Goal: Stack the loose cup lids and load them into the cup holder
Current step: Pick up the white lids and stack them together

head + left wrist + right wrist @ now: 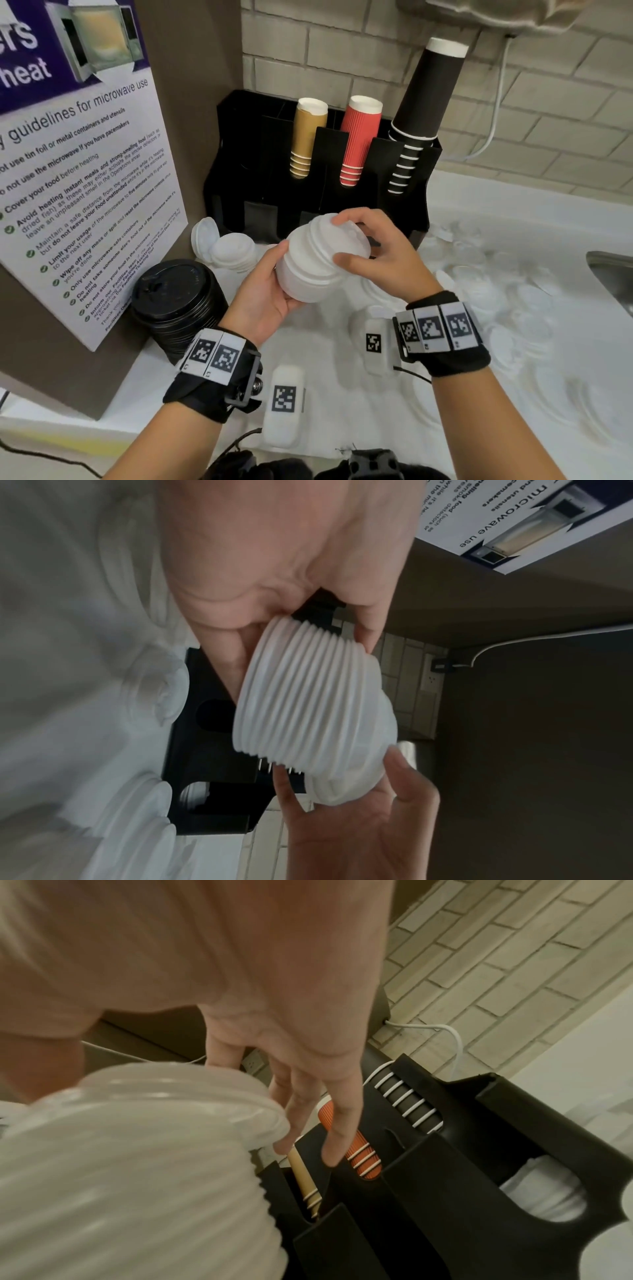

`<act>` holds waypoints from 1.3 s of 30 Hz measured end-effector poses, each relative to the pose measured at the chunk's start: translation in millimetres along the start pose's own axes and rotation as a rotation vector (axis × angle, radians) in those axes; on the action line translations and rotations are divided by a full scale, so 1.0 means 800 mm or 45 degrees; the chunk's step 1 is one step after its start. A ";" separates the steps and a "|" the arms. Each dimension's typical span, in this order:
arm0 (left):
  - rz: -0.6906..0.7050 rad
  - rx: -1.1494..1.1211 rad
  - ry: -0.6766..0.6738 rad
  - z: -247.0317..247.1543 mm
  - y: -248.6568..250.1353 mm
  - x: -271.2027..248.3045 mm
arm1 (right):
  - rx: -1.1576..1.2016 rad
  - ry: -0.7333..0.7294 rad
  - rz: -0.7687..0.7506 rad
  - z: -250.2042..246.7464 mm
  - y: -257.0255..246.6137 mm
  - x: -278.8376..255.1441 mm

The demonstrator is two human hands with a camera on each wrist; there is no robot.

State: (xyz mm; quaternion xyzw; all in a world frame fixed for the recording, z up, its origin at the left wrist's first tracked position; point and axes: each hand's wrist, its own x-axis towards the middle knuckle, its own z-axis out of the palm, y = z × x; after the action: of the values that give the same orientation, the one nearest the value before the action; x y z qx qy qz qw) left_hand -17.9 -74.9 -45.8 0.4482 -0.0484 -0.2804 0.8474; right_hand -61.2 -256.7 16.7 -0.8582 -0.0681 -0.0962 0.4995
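Together, both hands held one stack of white lids (317,260) in the air, just in front of the black cup holder (239,144). The left hand (263,294) cupped the stack from below and from its left, fingers curled round the ribbed rims and the thumb pressed on the upper edge; its grip was closed on the stack. The right hand (380,253) came over from the right, fingertips (342,217) spread on the top lid and the thumb on the lid's near edge, so its grip was curled on that top lid.

Below the cup holder lay a white bench (496,219), strewn to the holder's right with loose white lids (479,267). A short pile of white lids (233,251) lay at the holder's left foot, and a stack of black lids (178,301) stood nearer, left of the hands. A microwave notice (78,192) leaned on a brown panel to the holder's left. Behind the holder rose a pale brick wall (548,113) with a white cable (493,116). A steel sink (613,277) edged the bench far right of the holder. Three slots held tan cups (306,137), red cups (359,137) and black cups (424,102).

The held stack was tilted, its many nested rims showing as close ridges.
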 end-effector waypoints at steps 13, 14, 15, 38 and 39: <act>-0.005 0.028 -0.005 0.003 0.001 -0.004 | -0.073 0.055 -0.050 0.022 -0.001 -0.008; -0.001 0.037 0.001 0.003 0.001 -0.005 | -0.077 0.058 -0.046 0.023 -0.001 -0.009; 0.007 0.045 0.008 0.002 0.001 -0.005 | -0.078 0.062 -0.044 0.023 0.000 -0.009; -0.421 0.678 0.045 -0.006 -0.021 0.003 | -0.729 -0.205 0.921 -0.005 0.067 -0.062; -0.435 0.686 0.046 -0.004 -0.021 0.003 | -0.737 -0.215 0.932 -0.002 0.068 -0.062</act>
State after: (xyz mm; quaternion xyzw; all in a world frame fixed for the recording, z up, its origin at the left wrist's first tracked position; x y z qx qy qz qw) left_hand -22.3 -81.4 -61.2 0.6629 -0.0299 -0.3879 0.6397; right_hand -97.5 -285.7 -40.1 -0.9346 0.2281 0.1412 0.2337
